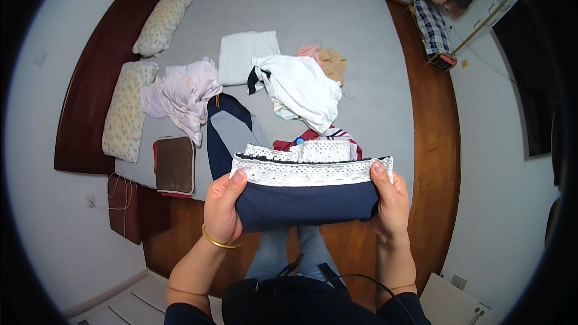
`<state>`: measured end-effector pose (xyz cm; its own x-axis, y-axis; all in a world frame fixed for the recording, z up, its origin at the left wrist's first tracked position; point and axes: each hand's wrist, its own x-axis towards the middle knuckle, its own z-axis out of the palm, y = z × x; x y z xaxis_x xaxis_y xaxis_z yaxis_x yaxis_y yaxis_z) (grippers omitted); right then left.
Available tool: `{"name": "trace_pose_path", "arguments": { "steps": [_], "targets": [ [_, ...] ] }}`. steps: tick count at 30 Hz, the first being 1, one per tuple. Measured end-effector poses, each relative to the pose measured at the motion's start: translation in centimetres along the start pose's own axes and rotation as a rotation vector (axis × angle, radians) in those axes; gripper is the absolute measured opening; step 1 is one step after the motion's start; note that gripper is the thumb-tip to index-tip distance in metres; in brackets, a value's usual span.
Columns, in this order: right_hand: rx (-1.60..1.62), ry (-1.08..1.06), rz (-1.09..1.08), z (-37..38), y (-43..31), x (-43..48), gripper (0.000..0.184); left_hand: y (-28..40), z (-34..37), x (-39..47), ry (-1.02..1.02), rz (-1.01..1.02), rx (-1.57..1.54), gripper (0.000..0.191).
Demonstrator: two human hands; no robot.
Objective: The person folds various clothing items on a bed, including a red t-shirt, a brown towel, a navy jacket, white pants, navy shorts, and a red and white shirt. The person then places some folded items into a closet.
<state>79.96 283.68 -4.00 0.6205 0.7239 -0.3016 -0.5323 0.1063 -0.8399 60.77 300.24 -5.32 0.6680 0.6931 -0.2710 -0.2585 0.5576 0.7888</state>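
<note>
Between my two hands a navy cloth garment with a white lace band (307,203) is stretched out flat, its lace edge facing away from me. My left hand (226,205) grips its left end, thumb on top of the lace; a gold bangle circles that wrist. My right hand (389,203) pinches the right end the same way. Just beyond lies a red, white and navy striped garment (354,137), partly hidden by the lace. A navy and grey garment (230,131) is spread to the left of it. Farther off, a crumpled white garment (302,88) lies beside a flat pale grey cloth (248,56).
On the grey-covered bed (289,4) are also a pink patterned garment (189,85), a folded brown cloth (175,164), pink and beige pieces (333,64), and two floral pillows (128,113). A dark wooden headboard (97,72) stands left; a clothes rack (485,18) stands right.
</note>
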Motion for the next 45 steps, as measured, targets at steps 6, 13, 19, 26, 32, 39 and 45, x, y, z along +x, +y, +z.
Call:
{"name": "trace_pose_path", "arguments": {
  "steps": [6, 13, 19, 26, 32, 39, 45],
  "targets": [
    [0.031, -0.102, -0.012, 1.0, -2.7, -4.8, 0.034, 2.7, 1.4, -4.2, -0.078, 0.058, -0.026, 0.032],
    [0.215, -0.370, -0.075, 2.9, -3.0, -6.5, 0.065, 4.0, 1.5, -6.9, -0.208, 0.146, -0.101, 0.030],
    [0.030, -0.352, -0.054, 2.0, -2.5, -8.1, 0.041, 5.4, 0.7, -8.5, -0.287, 0.274, -0.070, 0.027],
    [-0.097, -0.336, -0.529, 1.7, -4.4, -8.3, 0.020, 7.5, 0.5, -9.7, -0.206, 0.484, 0.131, 0.033],
    [-0.365, -0.238, -0.498, 3.0, -6.9, -8.6, 0.014, 9.4, 0.7, -10.2, -0.139, 0.610, 0.422, 0.017],
    [-0.199, -0.230, -0.265, 3.1, -8.6, -8.2, 0.026, 11.6, 1.6, -11.1, -0.105, 0.600, 0.399, 0.025],
    [-0.108, -0.293, -0.162, 2.4, -9.2, -8.1, 0.031, 11.6, 3.7, -11.3, -0.036, 0.435, 0.202, 0.029]
  ]
}}
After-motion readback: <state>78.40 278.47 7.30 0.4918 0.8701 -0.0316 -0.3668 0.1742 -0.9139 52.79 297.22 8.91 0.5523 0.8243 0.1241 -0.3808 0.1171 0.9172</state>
